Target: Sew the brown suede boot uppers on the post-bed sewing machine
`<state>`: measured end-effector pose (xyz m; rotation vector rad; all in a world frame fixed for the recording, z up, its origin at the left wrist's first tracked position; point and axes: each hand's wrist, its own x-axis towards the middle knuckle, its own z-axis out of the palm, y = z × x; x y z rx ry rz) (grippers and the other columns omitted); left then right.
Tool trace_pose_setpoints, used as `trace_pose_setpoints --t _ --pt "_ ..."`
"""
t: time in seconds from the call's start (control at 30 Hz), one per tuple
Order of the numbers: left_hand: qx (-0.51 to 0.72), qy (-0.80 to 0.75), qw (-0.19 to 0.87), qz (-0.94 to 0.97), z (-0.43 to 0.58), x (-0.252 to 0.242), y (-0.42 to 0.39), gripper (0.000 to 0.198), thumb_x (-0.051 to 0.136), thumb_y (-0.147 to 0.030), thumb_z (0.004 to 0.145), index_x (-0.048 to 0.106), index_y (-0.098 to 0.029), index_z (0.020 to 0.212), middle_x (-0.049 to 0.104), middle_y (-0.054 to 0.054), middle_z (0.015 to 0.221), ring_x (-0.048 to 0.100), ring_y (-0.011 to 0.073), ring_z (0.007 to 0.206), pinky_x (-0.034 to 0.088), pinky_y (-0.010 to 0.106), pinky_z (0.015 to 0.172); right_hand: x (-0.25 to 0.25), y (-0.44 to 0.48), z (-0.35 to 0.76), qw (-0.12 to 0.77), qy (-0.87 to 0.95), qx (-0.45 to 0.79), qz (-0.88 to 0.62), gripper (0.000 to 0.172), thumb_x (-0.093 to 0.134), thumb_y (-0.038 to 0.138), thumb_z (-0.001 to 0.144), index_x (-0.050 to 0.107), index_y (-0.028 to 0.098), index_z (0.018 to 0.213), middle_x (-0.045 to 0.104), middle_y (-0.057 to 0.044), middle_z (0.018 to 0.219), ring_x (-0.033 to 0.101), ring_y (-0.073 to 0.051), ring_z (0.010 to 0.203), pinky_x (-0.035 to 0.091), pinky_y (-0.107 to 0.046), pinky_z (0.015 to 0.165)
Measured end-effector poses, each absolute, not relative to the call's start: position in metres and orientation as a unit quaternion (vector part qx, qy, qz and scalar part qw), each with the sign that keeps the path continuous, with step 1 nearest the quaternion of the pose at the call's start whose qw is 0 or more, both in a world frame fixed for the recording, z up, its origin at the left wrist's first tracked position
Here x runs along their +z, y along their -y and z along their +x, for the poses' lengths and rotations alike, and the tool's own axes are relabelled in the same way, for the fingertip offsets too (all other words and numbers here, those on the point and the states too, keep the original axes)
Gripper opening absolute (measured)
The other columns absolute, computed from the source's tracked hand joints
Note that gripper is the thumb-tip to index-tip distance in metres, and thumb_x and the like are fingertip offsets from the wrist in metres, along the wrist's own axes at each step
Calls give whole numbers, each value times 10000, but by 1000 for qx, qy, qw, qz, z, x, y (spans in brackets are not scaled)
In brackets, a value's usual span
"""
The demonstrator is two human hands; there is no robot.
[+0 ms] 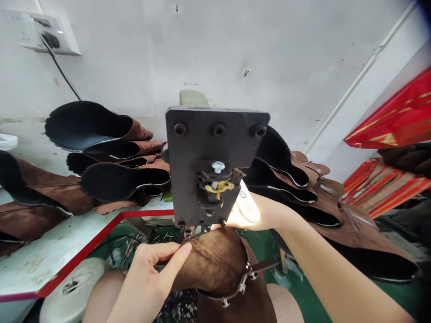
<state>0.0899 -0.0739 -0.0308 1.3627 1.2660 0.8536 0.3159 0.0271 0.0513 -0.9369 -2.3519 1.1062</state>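
Observation:
A brown suede boot upper [218, 264] with a buckled strap sits under the foot of a dark metal machine head [212, 166]. My left hand [151, 273] pinches the suede edge at the left, thumb and fingers closed on it. My right hand [256, 213] reaches in from the right behind the machine plate, brightly lit by a lamp. Its fingers are hidden behind the plate, so its grip cannot be made out.
Brown suede boot pieces with black linings are stacked left [107, 152] and right [303, 184] of the machine. A white bench [43, 255] with red edging lies at left, red striped sacks [387, 179] at right, and a wall socket [50, 33] at the top left.

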Motion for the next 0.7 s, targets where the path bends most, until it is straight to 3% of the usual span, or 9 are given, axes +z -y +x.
trace_pose_setpoints --t 0.1,0.2,0.3,0.43,0.57,0.7 --pt "373 -535 540 532 90 -31 77 503 575 -575 936 672 -180 641 486 4 600 453 143 520 402 240 455 51 -30 314 197 838 385 -332 496 773 703 701 616 261 538 609 7 631 582 -186 685 574 -330 756" --pt "395 -548 495 546 90 -32 78 466 603 -550 921 709 -180 658 589 11 641 498 153 551 467 248 541 48 -29 314 219 831 375 -348 481 782 695 676 607 263 562 598 5 646 574 -190 685 577 -336 759" --pt "410 -565 444 562 91 -34 80 447 610 -522 914 715 -178 649 619 9 662 536 174 645 458 240 619 42 -26 316 251 827 360 -351 422 735 647 735 597 259 642 619 -15 742 582 -200 718 573 -350 776" --pt "418 -579 423 559 92 -37 83 424 618 -497 904 715 -176 645 605 0 638 538 173 642 438 229 593 36 -22 318 262 837 358 -321 298 686 511 827 591 254 710 644 -32 833 613 -223 806 564 -375 835" --pt "418 -558 426 576 88 -33 79 438 619 -504 913 740 -176 648 691 17 669 603 203 662 478 236 604 33 -16 319 262 815 363 -367 239 779 454 809 663 248 775 682 -28 861 661 -257 909 572 -399 912" --pt "383 -513 429 637 74 -20 62 438 611 -466 925 779 -186 632 683 15 617 581 191 571 477 251 541 28 -2 318 285 784 365 -414 259 874 442 744 745 261 878 733 -21 890 680 -303 1039 556 -445 1003"
